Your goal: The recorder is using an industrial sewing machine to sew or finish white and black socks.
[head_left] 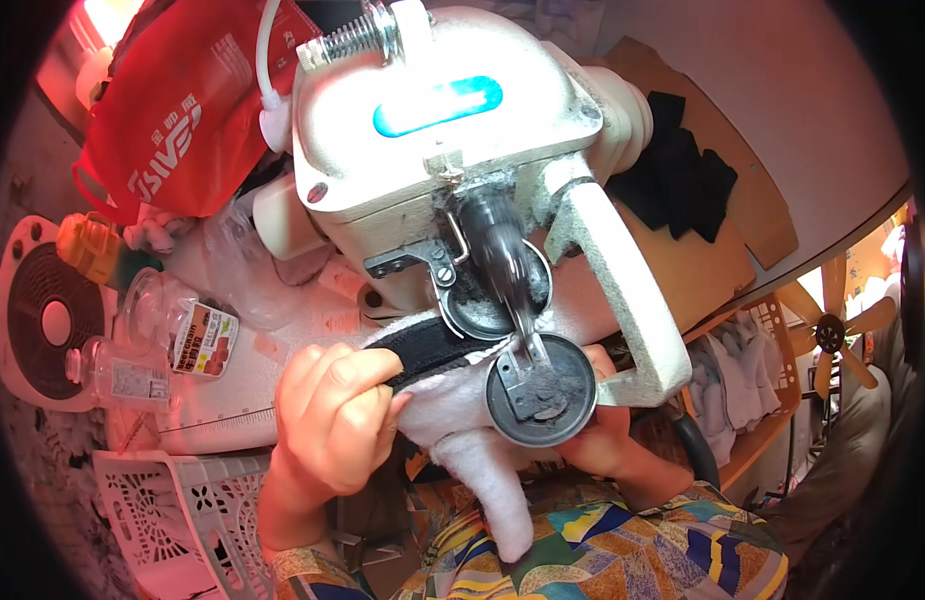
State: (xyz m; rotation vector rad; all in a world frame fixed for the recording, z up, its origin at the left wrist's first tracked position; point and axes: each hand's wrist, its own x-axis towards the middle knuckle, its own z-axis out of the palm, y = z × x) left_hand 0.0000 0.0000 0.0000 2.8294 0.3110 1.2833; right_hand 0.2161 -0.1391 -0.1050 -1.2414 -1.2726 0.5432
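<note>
A pale industrial fur sewing machine stands in front of me, with a dark round feed disc at its near end and another dark cup above it. Between them passes the edge of a white fluffy fabric piece, whose narrow tail hangs toward my lap. My left hand is closed, pinching a black fabric strip that lies along the fluffy edge and leads to the discs. Behind the near disc is my right hand, beside the fabric; its fingers are mostly hidden. The moving part above the discs is blurred.
A curved guard arm frames the right of the discs. Left are a fan, clear plastic jars and a white basket. Black cloth pieces lie on cardboard at right. A red bag sits behind.
</note>
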